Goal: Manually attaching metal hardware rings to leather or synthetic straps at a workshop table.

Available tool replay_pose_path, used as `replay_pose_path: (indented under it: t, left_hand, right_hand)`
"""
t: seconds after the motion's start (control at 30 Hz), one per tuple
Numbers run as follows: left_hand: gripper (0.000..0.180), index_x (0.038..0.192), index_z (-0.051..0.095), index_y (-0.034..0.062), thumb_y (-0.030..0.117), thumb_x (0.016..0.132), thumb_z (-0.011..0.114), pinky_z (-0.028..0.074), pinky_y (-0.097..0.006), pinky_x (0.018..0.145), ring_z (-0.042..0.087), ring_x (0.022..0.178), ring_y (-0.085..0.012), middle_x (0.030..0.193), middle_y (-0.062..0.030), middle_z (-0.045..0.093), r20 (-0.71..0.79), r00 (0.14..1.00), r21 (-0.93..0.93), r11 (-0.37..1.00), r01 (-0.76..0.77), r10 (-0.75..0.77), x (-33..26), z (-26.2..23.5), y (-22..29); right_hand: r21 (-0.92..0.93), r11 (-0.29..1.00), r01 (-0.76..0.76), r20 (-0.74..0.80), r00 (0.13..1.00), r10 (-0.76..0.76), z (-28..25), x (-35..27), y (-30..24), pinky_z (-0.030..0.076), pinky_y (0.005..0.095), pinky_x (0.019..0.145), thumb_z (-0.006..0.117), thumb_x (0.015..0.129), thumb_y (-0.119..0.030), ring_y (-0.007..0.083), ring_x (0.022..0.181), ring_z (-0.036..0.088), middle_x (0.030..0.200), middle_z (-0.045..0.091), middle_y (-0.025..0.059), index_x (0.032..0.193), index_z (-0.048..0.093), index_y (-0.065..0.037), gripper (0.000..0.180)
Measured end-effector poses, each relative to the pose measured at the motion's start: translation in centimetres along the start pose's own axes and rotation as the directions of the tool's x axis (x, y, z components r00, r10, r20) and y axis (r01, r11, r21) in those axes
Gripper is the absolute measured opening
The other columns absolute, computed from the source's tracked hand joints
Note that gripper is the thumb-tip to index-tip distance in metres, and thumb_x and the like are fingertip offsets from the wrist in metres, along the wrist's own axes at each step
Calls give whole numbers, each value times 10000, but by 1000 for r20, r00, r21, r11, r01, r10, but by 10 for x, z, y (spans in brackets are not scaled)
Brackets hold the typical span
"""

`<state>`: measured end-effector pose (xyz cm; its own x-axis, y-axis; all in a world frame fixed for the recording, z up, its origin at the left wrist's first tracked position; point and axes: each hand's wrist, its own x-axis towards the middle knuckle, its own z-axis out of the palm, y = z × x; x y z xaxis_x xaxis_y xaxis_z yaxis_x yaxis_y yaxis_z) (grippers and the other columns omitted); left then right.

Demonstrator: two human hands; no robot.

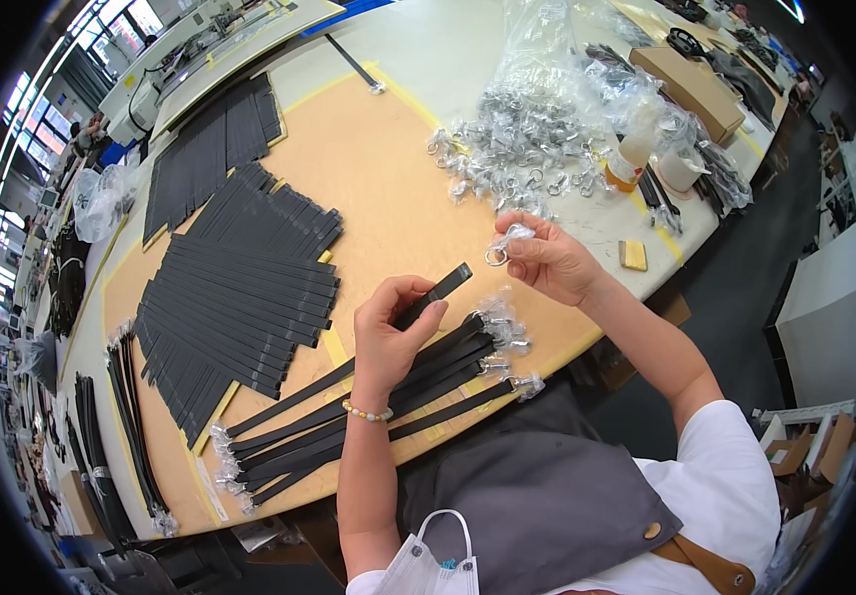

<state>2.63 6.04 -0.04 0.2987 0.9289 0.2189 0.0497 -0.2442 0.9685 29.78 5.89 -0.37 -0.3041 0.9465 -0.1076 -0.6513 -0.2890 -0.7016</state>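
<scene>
My left hand (388,327) is closed on a black strap (453,281), whose flat end sticks out past the thumb toward the right. In my right hand (557,263), fingers pinched, is a silver metal clasp (496,256) with a round ring, partly wrapped in clear plastic. The ring and the strap end are close together but apart. Below my left hand lie several black straps (448,382) with plastic-wrapped metal clasps at both ends. A fanned stack of plain black straps (239,297) lies to the left.
A heap of plastic-wrapped clasps (527,134) lies at the far right, near an orange-and-white bottle (628,164), a yellow block (633,255) and a cardboard box (690,91). More straps (135,426) lie at the left. One strap (351,61) lies far back on the table.
</scene>
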Motion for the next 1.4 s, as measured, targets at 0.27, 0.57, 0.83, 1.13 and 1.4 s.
replay_pose_path:
  t: [0.27,0.57,0.83,1.13,1.4]
  left_hand:
    - [224,1055,689,8,14,861,801,506,-199,714,629,808,-38,898,12,707,-22,1000,-114,993,-5,2,-7,-1,8]
    - [231,1066,667,-11,-52,860,764,530,-223,787,641,867,-73,965,-12,693,49,999,-88,996,4,1,-8,3,10]
    - [235,1053,666,-14,-42,844,769,526,-208,744,650,850,-71,952,-29,705,38,999,1,1000,23,-23,-12,3,16]
    - [184,953,730,34,15,786,805,458,-209,563,581,629,-40,777,6,686,85,992,145,984,-108,96,-16,6,27]
    - [212,951,736,77,32,756,805,501,-260,541,629,581,-130,742,-42,668,78,972,228,945,-235,223,-18,11,24]
  right_hand:
    - [229,973,-29,161,987,-9,34,4,31,574,255,837,632,980,-8,130,1021,671,1110,672,50,1257,559,-72,293]
    - [352,910,-218,258,957,129,32,9,57,554,279,924,628,982,-25,139,1024,656,1149,652,44,1234,554,-77,267]
    - [43,999,-2,314,949,-12,23,7,51,481,403,1073,673,987,-78,212,1241,611,1340,636,140,1143,630,-77,161]
    - [16,994,-105,422,902,89,18,3,47,488,385,1044,713,976,-134,207,1154,651,1205,700,116,1113,658,-61,165]
    - [-193,974,-120,318,931,178,24,-3,36,545,289,914,756,948,-183,122,1030,665,1118,696,57,1115,652,-52,235]
